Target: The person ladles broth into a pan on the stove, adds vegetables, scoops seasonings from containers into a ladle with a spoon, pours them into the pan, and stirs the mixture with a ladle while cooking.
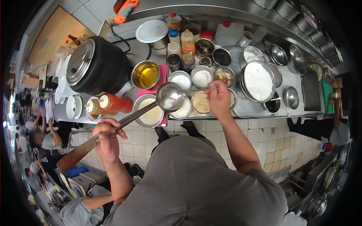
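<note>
- The left hand (108, 140) is wrapping its fingers tight around the long handle of a steel ladle (169, 96), gripping just where the metal shaft is meeting the wooden grip.
- The ladle's long axis is running diagonally, from the wooden end low at the person's left up and rightward to the bowl, which is hovering over the seasoning tubs with a little white powder or liquid lying in it.
- The right hand (218, 98) is pinching the end of a small spoon (196, 90) between thumb and fingertips; the spoon's handle is lying nearly level, its working end pointing left and meeting the ladle bowl's right rim.
- So the ladle bowl is sitting just left of the right hand, well apart from the left hand; the right hand is by far the nearer to it and to the tubs.
- Directly under the right hand a tub of beige paste (201, 102) is sitting; a tub of white powder (202, 76) is standing just behind the spoon, and a pan of yellow oil (145, 75) further left.
- Two squeeze bottles (109, 104) are lying on their sides left of the ladle, beside a black rice cooker (96, 64).
- Labels on the bottles and jars at the back are too small to read; no brand or writing is making itself out anywhere.
</note>
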A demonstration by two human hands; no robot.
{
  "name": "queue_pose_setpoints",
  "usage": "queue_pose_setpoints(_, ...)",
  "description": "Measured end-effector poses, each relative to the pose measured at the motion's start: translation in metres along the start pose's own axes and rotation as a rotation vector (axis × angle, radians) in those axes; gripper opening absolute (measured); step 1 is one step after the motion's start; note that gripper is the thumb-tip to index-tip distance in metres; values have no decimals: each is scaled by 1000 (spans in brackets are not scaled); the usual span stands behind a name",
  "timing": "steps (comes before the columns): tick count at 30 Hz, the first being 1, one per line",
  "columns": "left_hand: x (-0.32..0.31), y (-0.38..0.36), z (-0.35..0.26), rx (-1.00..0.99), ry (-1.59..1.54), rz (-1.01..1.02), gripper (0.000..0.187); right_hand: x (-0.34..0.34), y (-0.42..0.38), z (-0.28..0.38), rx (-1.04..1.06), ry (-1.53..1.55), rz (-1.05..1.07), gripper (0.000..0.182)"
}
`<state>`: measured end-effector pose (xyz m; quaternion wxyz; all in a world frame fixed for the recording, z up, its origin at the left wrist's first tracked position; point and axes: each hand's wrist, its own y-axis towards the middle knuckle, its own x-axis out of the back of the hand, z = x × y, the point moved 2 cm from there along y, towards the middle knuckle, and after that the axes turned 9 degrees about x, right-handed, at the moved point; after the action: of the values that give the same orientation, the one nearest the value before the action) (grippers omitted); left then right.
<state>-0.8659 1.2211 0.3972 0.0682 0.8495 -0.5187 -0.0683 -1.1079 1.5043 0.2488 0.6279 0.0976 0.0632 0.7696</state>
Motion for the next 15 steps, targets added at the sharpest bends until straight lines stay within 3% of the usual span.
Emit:
queue_pose_setpoints(7,-14,19,3,11,-5,99,54,85,-24,28,100,-398,-88,12)
queue_pose_setpoints(10,-18,26,4,-6,18,131,54,86,-40,-17,162,-490,-67,13)
queue_pose_setpoints(15,-25,31,2,-5,20,157,54,74,-54,-42,-16,-337,-129,15)
